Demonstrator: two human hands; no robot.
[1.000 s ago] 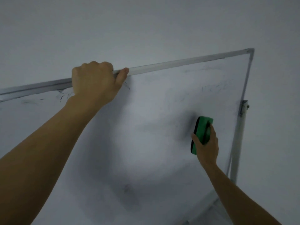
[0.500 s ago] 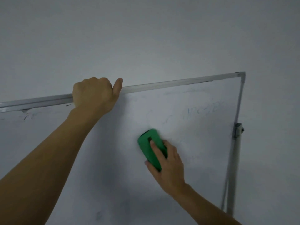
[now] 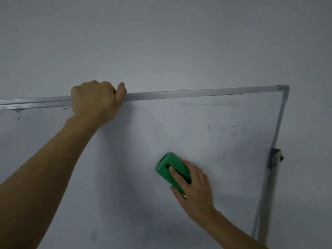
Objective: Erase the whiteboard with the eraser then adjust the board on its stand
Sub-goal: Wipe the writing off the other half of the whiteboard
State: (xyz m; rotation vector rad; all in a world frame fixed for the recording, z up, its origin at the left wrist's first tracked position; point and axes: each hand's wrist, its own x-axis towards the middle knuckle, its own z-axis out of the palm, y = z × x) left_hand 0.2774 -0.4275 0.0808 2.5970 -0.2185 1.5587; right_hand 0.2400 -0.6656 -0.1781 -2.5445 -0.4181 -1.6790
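Eraser point(image 3: 170, 169) sweeps in from right edge by stand point(image 3: 269, 186), now mid-board, flat on whiteboard point(image 3: 125, 177), below faint blue writing point(image 3: 233, 128). Right grip point(image 3: 194, 187) wraps eraser, index finger along its back. Left grip point(image 3: 95, 101) stays clenched over top rail point(image 3: 197, 94), steadying. Ghost marks remain up top: erasing unfinished, stand adjustment not begun.

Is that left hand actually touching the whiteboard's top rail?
Touching. The head view shows the left hand curled over the top rail, its fingers wrapped behind the metal and covering that stretch of it.
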